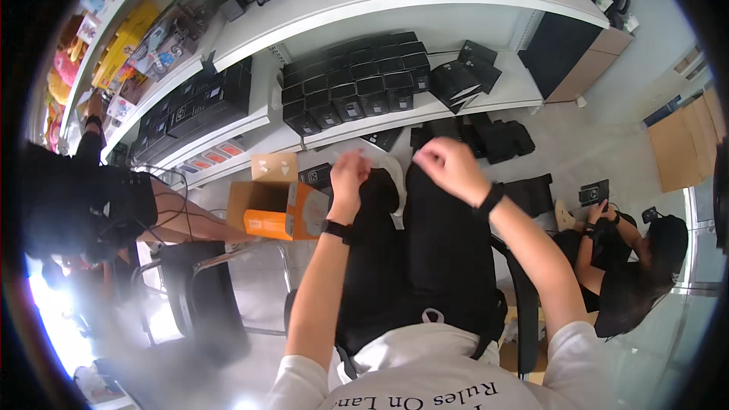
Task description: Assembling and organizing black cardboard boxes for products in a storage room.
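Note:
My left hand (pixel 351 181) is raised over my left knee, fingers curled in toward the thumb. Across a gap from it, above my right thigh, my right hand (pixel 453 168) has its fingertips drawn together in a pinch. Whatever either hand may hold is too small or hidden to make out. A dark band circles each of my wrists. Left of my left hand stands an orange cardboard box (pixel 267 223) with raised flaps. A black flat box (pixel 316 175) lies between that box and my left hand. Beyond my knees, black pouches or packages (pixel 507 140) lie on the floor.
Ahead, a white shelf (pixel 524 83) bears rows of small black boxes (pixel 357 95) and black flat packets (pixel 465 76). One person (pixel 638 266) crouches at the right holding a dark box; another (pixel 83 197) reaches to the left shelf. A chair (pixel 201 288) stands left.

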`<state>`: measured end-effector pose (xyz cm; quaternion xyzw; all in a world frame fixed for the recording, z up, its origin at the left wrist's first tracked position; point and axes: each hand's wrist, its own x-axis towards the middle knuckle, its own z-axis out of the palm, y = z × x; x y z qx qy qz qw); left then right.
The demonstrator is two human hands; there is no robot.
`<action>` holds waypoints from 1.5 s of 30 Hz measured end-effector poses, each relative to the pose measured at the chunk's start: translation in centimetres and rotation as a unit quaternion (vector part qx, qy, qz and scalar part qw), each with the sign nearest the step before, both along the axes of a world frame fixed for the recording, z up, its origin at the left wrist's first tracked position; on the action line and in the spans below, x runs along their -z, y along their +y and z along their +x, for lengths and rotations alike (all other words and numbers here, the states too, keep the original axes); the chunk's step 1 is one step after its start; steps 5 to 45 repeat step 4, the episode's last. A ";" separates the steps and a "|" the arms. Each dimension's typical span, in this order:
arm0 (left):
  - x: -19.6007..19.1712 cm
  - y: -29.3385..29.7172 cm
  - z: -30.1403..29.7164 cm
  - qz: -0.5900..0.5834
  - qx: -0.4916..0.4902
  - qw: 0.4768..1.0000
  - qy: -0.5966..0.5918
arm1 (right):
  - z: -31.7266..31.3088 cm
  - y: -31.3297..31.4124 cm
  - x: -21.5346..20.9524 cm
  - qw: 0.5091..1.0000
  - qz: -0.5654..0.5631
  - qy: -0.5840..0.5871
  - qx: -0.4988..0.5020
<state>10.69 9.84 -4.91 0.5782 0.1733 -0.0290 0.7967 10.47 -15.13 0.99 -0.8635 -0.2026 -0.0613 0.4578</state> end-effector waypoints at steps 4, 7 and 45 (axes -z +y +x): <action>-3.8 -2.3 6.0 -0.234 -0.009 0.972 0.012 | -2.8 5.8 -1.9 0.990 0.054 -0.076 -0.109; -3.8 -2.3 6.0 -0.234 -0.009 0.972 0.012 | -2.8 5.8 -1.9 0.990 0.054 -0.076 -0.109; -3.8 -2.3 6.0 -0.234 -0.009 0.972 0.012 | -2.8 5.8 -1.9 0.990 0.054 -0.076 -0.109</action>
